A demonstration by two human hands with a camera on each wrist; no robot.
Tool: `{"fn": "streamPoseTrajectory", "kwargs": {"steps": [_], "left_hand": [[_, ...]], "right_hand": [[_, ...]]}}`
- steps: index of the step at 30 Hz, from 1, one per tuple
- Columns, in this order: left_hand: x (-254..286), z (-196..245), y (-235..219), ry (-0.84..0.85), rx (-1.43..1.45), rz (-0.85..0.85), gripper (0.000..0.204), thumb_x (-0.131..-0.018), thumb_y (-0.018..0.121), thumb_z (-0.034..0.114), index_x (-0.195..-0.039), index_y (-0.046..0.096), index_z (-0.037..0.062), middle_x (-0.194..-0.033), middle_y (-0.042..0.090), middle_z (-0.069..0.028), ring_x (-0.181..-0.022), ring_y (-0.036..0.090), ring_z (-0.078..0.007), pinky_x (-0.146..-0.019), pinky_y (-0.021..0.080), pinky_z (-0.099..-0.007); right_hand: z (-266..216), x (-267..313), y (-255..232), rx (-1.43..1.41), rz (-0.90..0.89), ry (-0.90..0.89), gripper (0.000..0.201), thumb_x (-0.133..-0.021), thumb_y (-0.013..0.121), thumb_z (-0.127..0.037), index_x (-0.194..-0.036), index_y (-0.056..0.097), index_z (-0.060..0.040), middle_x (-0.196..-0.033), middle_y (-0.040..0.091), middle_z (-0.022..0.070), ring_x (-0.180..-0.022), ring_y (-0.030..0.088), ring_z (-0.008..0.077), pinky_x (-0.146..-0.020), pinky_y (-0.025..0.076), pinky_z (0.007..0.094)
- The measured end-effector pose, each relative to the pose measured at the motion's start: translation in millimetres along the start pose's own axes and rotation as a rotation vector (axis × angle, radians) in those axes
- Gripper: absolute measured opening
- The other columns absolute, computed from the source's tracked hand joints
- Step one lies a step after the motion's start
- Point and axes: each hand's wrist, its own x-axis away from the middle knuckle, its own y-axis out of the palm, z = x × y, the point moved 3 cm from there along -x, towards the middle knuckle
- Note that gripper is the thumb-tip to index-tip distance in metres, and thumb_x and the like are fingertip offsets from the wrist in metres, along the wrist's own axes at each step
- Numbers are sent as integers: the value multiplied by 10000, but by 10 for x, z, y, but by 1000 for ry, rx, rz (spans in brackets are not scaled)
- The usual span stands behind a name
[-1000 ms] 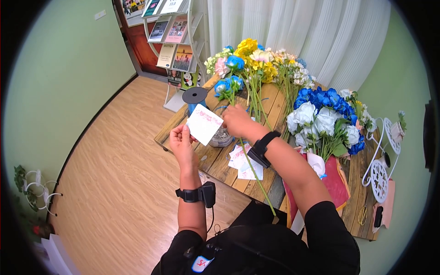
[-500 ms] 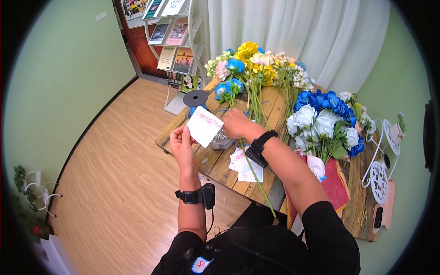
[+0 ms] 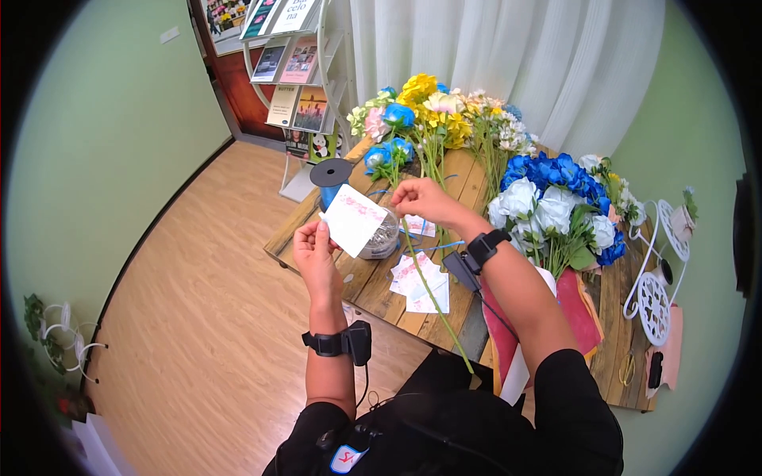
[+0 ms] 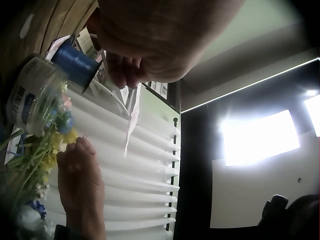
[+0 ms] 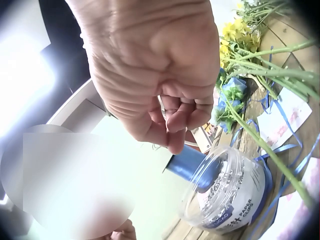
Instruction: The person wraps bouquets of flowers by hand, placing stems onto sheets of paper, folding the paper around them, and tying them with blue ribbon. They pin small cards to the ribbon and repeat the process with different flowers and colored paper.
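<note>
Head view: the white card (image 3: pixel 354 220) is pinched at its lower left corner by the left hand (image 3: pixel 313 252), tilted, its long axis rising toward the upper right. The right hand (image 3: pixel 421 198), fingers curled, seems to pinch a small clip; I cannot tell surely. Next, probably, comes aligning it on the card's edge, above the jar (image 3: pixel 381 236) on the table (image 3: pixel 373 278).

Card (image 3: pixel 355 220) in left hand (image 3: pixel 313 252)

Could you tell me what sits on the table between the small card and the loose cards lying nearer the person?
In the head view, a clear plastic tub sits there.
</note>
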Motion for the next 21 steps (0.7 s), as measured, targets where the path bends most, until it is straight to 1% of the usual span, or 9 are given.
{"fn": "streamPoseTrajectory", "kwargs": {"steps": [3, 5, 11, 13, 16, 17, 19, 20, 21], "left_hand": [[118, -68, 138, -49, -6, -73, 130, -862, 589, 122, -915, 512, 31, -776, 549, -6, -624, 491, -52, -567, 432, -186], [233, -119, 277, -81, -11, -123, 135, -857, 596, 119, -917, 512, 32, -785, 555, -6, -632, 495, -52, -574, 435, -187], [721, -307, 763, -238, -43, -432, 136, -838, 604, 72, -928, 507, 43, -792, 571, -14, -689, 536, -60, -600, 446, -195], [929, -390, 913, -230, -34, -487, 93, -846, 582, 56, -921, 532, 34, -786, 570, -6, -682, 523, -58, -601, 428, -193], [1258, -567, 1138, -272, -245, -714, 126, -856, 502, 4, -901, 620, 1, -810, 555, 5, -702, 517, -65, -640, 408, -191], [1353, -574, 1204, -170, -403, -810, 157, -849, 485, -11, -903, 633, -9, -852, 542, -9, -738, 517, -71, -662, 411, -194], [1525, -706, 1347, -137, -391, -878, 165, -843, 481, -17, -899, 636, -16, -875, 517, -12, -745, 504, -70, -670, 409, -199], [1613, -776, 1418, -204, -347, -867, 136, -818, 518, -19, -879, 640, -4, -798, 464, -15, -667, 457, -79, -586, 374, -211], [1672, -821, 1474, -205, -348, -868, 136, -818, 518, -19, -879, 640, -4, -798, 464, -15, -667, 457, -79, -586, 374, -211]], "right_hand": [[-13, 250, -217, -61, 70, -1, 112, -746, 607, -51, -835, 581, 12, -718, 615, 51, -648, 586, 96, -574, 449, 223], [-162, 514, -363, -18, 87, 53, 117, -777, 623, -78, -859, 578, -8, -739, 605, 33, -681, 584, 96, -634, 460, 224], [-340, 1398, -809, -130, 254, 2, 118, -814, 630, -99, -866, 576, -7, -752, 621, 51, -691, 602, 113, -645, 496, 242], [-381, 1730, -943, -127, 290, -22, 119, -803, 643, -90, -875, 609, -2, -766, 627, 42, -696, 601, 104, -658, 494, 235], [-265, 2202, -1150, -92, 384, 9, 126, -801, 639, -79, -895, 621, 3, -772, 629, 37, -692, 591, 93, -660, 483, 221], [-228, 2346, -1215, -12, 420, 20, 130, -799, 631, -69, -899, 620, 13, -767, 627, 38, -688, 585, 85, -652, 476, 214], [-192, 2584, -1290, 67, 455, 31, 134, -797, 623, -59, -904, 620, 23, -761, 625, 39, -684, 578, 77, -644, 470, 206], [-171, 2708, -1294, 68, 483, 89, 137, -796, 622, -60, -904, 621, 24, -763, 628, 42, -680, 577, 75, -639, 468, 204], [-150, 2825, -1312, 69, 511, 146, 139, -795, 620, -61, -904, 622, 25, -766, 632, 44, -676, 577, 73, -633, 466, 202]]}}
